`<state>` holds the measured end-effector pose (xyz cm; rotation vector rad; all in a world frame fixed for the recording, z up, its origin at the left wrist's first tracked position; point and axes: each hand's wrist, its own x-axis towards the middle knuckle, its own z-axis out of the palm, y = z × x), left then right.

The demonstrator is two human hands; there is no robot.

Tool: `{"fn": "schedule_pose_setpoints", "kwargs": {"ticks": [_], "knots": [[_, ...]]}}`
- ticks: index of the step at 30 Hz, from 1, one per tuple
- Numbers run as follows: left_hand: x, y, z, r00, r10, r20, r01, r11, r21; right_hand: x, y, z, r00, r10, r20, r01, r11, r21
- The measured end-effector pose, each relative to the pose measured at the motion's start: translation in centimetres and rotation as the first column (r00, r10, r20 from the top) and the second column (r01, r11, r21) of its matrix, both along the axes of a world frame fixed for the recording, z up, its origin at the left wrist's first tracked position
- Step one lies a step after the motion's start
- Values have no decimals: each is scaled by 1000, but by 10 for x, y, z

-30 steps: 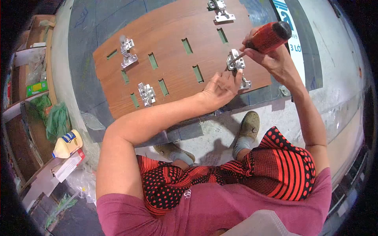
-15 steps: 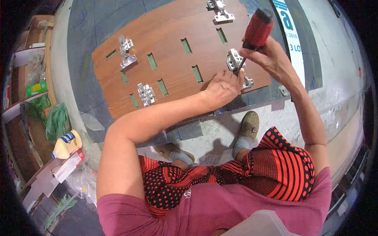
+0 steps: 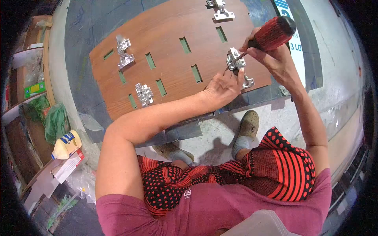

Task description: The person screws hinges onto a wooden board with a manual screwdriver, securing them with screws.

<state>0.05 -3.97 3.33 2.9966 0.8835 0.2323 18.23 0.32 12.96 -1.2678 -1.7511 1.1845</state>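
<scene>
My right hand [image 3: 275, 63] is closed around a screwdriver [image 3: 273, 34] with a red and black handle. Its shaft slants down to the left, and the tip is at a metal cabinet hinge [image 3: 237, 58] on the right of a brown wooden board [image 3: 169, 35]. Curled against the lower part of that hinge are the fingers of my left hand [image 3: 221, 89], partly hiding it. Three more hinges lie on the board: an upper-left hinge [image 3: 125, 55], a lower-left hinge [image 3: 144, 94] and a top hinge [image 3: 222, 11].
Several green-bottomed slots [image 3: 185, 45] are cut through the board. It rests on a dark sheet-covered surface [image 3: 84, 78]. A white printed strip [image 3: 298, 59] lies to the right. At left are a pale yellow bottle [image 3: 67, 145] and a green bag [image 3: 57, 122].
The screwdriver's handle has swung right and down, so the shaft lies flatter. Its tip has moved from the hinge's lower part to higher on it. My left hand has barely moved.
</scene>
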Motion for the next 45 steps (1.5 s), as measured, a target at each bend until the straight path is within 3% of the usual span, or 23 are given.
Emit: {"fn": "schedule_pose_setpoints", "kwargs": {"ticks": [8,11,13,18,20,22,23,25,26,29,31,35,41,45], "knots": [[-1,1,3,999,-39,-20,38,998,-51,2,4,17,981,74,-177,-87,994,-69],[-2,1,7,999,-43,-24,43,999,-6,7,3,17,988,54,-143,-77,985,-155],[-2,-1,5,999,-42,-14,43,999,14,9,4,12,993,84,87,-80,996,-45],[0,1,-2,999,-36,-36,34,998,-51,2,-1,18,995,102,-2,-102,993,-54],[1,0,-5,991,-10,136,13,1000,-15,4,0,25,991,130,-18,-131,988,-82],[2,0,-2,992,-7,123,10,1000,-20,7,3,33,954,291,78,-282,953,-108],[2,0,-1,994,-6,108,8,1000,-24,8,1,31,954,290,78,-281,954,-107],[1,0,-1,999,-7,38,8,1000,-30,9,-2,24,983,151,101,-136,980,-142],[2,-1,-2,1000,-7,-31,6,999,-38,8,-2,22,983,150,102,-135,981,-142],[-1,-2,1,1000,-20,-22,20,1000,6,1,1,18,993,81,87,-75,995,-67],[-2,-2,1,1000,-11,-12,12,999,37,-1,2,17,998,37,-57,-44,991,-123],[-3,-3,11,997,-8,-80,15,995,98,2,3,12,999,30,15,-28,995,-92],[-1,0,2,999,-30,38,33,996,-81,2,2,11,993,-84,86,86,996,-30],[-1,1,2,998,-37,41,39,997,-61,0,1,10,998,-66,24,67,995,-68]]}}
